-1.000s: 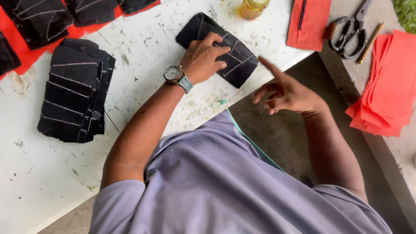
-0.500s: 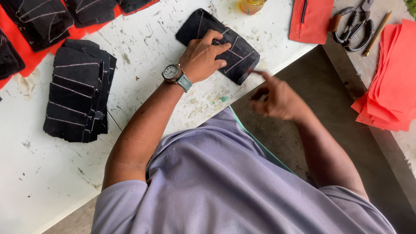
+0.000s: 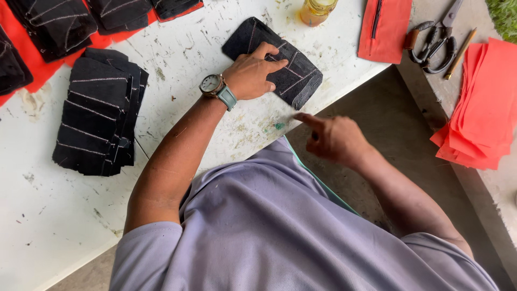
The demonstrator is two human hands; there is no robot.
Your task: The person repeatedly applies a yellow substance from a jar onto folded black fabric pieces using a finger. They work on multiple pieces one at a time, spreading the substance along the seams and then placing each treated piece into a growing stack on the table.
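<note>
My left hand (image 3: 253, 73), with a wristwatch (image 3: 215, 87) on its wrist, lies flat on a black fabric piece (image 3: 296, 75) marked with pale chalk lines, pressing it onto the white table (image 3: 177, 59). My right hand (image 3: 331, 137) hovers just off the table's near edge, below the fabric piece, forefinger stretched toward the table edge and the other fingers curled. It holds nothing that I can see.
A stack of black chalk-lined pieces (image 3: 99, 110) lies at left, more black pieces on red cloth (image 3: 64, 24) at the far left. A yellow jar (image 3: 318, 9), a red fabric piece (image 3: 385, 29), scissors (image 3: 433, 46), a pencil (image 3: 459, 54) and stacked red sheets (image 3: 482, 108) are at right.
My right hand has dropped from beside the fabric piece toward the table's near edge, moving left and closer to me. My left hand stays on the black piece.
</note>
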